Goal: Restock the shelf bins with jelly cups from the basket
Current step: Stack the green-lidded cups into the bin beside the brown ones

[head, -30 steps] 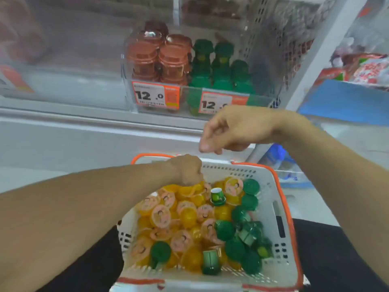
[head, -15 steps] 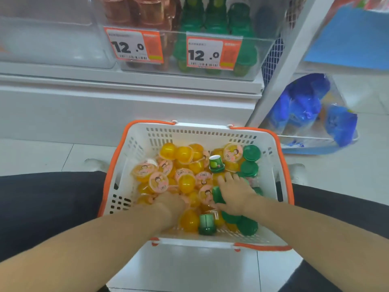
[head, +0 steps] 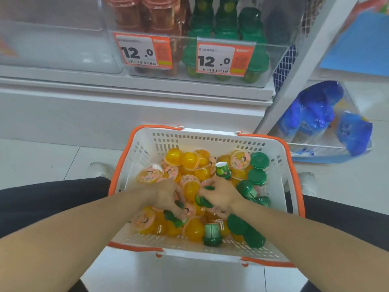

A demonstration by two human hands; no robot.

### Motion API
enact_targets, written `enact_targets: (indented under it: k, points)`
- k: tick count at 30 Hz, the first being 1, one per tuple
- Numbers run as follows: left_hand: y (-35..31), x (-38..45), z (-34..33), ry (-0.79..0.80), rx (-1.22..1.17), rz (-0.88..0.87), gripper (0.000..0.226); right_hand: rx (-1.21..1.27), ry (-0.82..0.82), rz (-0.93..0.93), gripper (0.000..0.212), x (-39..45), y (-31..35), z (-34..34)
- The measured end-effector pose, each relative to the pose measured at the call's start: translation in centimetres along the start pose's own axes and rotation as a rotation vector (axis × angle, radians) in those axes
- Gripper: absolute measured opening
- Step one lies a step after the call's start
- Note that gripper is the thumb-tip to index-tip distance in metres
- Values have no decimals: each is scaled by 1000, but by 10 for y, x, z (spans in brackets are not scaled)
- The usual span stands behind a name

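Both hands were down in the basket (head: 280, 157): the left hand (head: 166, 197) and right hand (head: 221, 196) each had their grip curled on a green jelly cup (head: 203, 200). Loose, heaped cups could slip from such hurried pinches and roll across the floor.

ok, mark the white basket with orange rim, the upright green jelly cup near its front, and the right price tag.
white plastic basket (head: 210, 138): head view, far wall.
upright green jelly cup (head: 212, 233): head view, side.
right orange-and-white price tag (head: 219, 60): head view, centre.
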State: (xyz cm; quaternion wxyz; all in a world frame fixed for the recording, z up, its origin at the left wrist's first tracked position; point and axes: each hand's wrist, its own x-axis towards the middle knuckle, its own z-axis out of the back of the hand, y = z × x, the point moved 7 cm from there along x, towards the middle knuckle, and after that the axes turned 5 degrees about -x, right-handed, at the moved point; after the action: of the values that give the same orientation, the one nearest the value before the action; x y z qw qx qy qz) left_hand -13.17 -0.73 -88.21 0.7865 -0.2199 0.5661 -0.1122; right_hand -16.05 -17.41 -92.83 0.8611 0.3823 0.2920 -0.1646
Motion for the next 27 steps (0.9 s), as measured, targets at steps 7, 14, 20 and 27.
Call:
enact_targets:
  k: [7,14,20,27]
  points:
    - [-71,-55,80,100,-461,-172,41,1080,214,91,41,-25,113,67]
    - [-138,-142,131,110,-608,-417,56,947,219,450,43,-77,204,170]
    - [-161,-146,119,-14,-887,-618,70,699,36,560,45,-98,216,202]
    - [-172,-133,135,-284,-883,-722,63,630,-106,537,56,-88,215,227]
